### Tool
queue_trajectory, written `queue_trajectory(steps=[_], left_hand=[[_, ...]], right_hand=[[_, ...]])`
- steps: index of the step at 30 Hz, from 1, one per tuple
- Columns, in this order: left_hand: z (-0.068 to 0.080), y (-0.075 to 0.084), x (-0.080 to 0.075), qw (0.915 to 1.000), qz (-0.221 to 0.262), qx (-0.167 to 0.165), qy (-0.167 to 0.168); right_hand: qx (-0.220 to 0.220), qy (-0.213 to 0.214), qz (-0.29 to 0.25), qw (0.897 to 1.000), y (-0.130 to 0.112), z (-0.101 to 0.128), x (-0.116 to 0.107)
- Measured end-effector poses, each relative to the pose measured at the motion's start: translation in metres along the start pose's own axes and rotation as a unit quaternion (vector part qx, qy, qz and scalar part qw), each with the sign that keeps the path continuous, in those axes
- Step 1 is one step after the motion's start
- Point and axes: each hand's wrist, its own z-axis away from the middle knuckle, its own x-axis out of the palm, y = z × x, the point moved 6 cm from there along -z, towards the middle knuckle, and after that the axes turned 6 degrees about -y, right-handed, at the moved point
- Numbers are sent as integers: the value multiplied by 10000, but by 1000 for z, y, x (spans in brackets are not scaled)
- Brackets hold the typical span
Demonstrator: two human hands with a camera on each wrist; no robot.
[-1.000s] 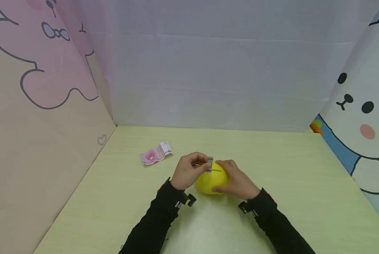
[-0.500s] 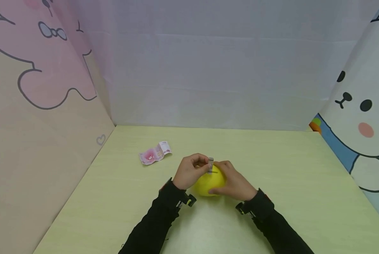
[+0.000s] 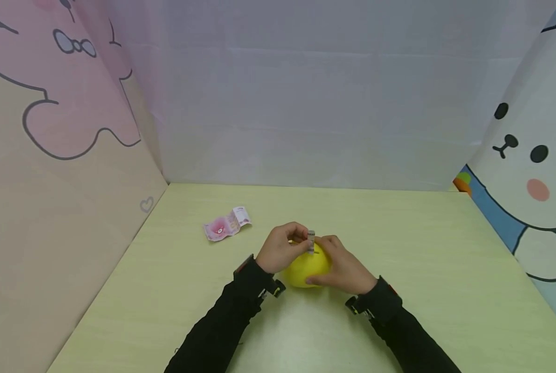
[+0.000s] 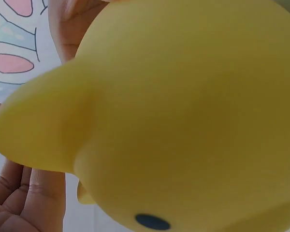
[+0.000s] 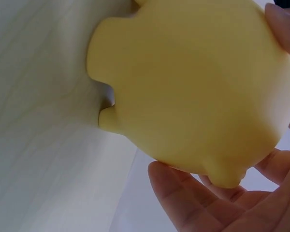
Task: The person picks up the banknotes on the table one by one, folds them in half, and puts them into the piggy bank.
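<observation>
Yellow piggy bank (image 3: pixel 307 268), table (image 3: pixel 422 290) centre: right hand (image 3: pixel 345 268) cups it. Left hand (image 3: pixel 281 249) pinches folded banknote (image 3: pixel 311 241) over its top; keep it upright. Spare banknote (image 3: pixel 226 225) at ten o'clock.

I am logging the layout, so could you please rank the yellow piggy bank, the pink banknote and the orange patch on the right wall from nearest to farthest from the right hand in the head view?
1. yellow piggy bank: held by the right hand.
2. pink banknote: flat on the table, far left.
3. orange patch: at the right wall's base, far right corner.
</observation>
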Motion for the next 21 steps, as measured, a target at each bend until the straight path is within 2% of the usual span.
queue_trajectory(steps=[8,21], left_hand=[[-6,-1,0,9993,-294,-159,-185],[-9,3,0,9977,-619,39,-260]], right_hand=[[-11,9,29,10000,0,0,0],[-43,3,43,10000,0,0,-1]])
